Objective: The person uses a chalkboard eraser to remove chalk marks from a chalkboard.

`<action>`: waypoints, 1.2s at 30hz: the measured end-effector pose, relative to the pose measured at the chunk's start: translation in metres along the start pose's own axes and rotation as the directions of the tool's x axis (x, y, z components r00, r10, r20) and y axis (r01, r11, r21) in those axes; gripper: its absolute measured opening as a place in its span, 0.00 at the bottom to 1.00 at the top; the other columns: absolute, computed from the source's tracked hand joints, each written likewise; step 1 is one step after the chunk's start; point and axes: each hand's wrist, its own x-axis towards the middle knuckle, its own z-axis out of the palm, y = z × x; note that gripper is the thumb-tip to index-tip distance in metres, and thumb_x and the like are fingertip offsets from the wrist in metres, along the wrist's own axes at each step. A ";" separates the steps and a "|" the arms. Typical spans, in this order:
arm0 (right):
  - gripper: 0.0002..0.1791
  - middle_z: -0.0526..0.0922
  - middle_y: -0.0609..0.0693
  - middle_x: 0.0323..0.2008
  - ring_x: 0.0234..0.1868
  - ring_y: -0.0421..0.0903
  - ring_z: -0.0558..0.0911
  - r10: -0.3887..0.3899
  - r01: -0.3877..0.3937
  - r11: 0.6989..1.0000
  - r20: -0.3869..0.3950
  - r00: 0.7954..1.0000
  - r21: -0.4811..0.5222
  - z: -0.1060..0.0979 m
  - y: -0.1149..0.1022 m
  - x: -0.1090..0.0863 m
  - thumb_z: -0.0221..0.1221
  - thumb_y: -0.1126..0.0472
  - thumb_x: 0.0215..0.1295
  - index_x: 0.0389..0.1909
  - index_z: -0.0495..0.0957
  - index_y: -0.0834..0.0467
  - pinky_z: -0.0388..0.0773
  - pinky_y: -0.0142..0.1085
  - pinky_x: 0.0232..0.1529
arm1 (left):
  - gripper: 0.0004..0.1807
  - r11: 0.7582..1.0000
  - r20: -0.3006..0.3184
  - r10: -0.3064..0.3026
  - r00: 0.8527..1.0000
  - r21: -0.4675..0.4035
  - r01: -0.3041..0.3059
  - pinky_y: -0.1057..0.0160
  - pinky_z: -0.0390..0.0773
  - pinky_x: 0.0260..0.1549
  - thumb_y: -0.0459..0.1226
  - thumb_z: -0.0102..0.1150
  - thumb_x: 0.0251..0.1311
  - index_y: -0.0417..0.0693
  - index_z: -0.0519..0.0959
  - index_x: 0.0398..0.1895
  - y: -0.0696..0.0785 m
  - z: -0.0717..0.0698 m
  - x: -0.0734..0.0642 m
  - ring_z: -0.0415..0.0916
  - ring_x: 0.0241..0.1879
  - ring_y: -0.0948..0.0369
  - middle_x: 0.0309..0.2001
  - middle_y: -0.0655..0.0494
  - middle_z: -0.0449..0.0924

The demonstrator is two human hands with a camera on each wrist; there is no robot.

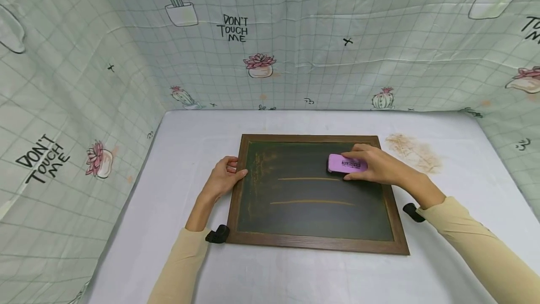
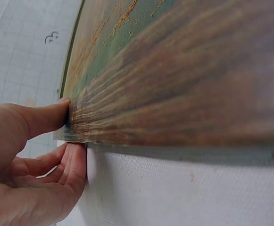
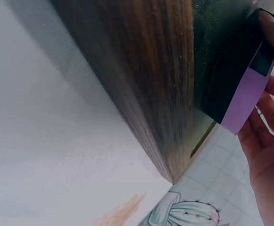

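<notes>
A chalkboard (image 1: 312, 219) in a brown wooden frame lies on the white table. Two yellow chalk lines run across its middle, and yellowish dust smears its left side. My left hand (image 1: 222, 176) pinches the frame's left edge, thumb on top and fingers beneath, as the left wrist view shows. In my right hand (image 1: 381, 165) is a purple chalkboard eraser (image 1: 347, 163) with a black underside, gripped between thumb and fingers. It is over the upper right of the board, just above the end of the upper line. The right wrist view shows the eraser (image 3: 243, 96) tilted against the dark surface.
The white tabletop (image 1: 190, 144) surrounds the board. A brown dusty stain (image 1: 415, 153) marks it at the upper right. Behind and at the sides hangs a pale checked cloth (image 1: 312, 50) with cactus prints. Black wrist straps (image 1: 218, 234) show below each hand.
</notes>
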 end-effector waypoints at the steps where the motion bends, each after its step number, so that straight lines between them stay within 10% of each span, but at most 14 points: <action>1: 0.29 0.78 0.47 0.38 0.35 0.39 0.71 0.001 -0.001 1.000 -0.003 1.000 0.001 -0.001 0.000 -0.001 0.78 0.56 0.54 0.54 0.85 0.67 0.71 0.34 0.34 | 0.31 1.000 0.001 -0.003 1.000 -0.004 0.003 0.46 0.70 0.59 0.33 0.61 0.72 0.29 0.62 0.72 0.000 0.000 0.000 0.67 0.59 0.43 0.62 0.34 0.67; 36: 0.29 0.79 0.45 0.38 0.35 0.38 0.73 -0.032 0.032 0.999 -0.020 0.999 0.011 0.010 -0.017 -0.014 0.80 0.54 0.50 0.51 0.85 0.63 0.73 0.33 0.35 | 0.31 1.000 0.004 -0.018 1.000 -0.025 0.018 0.45 0.69 0.60 0.33 0.60 0.72 0.29 0.61 0.73 0.000 0.002 0.000 0.65 0.59 0.42 0.63 0.34 0.65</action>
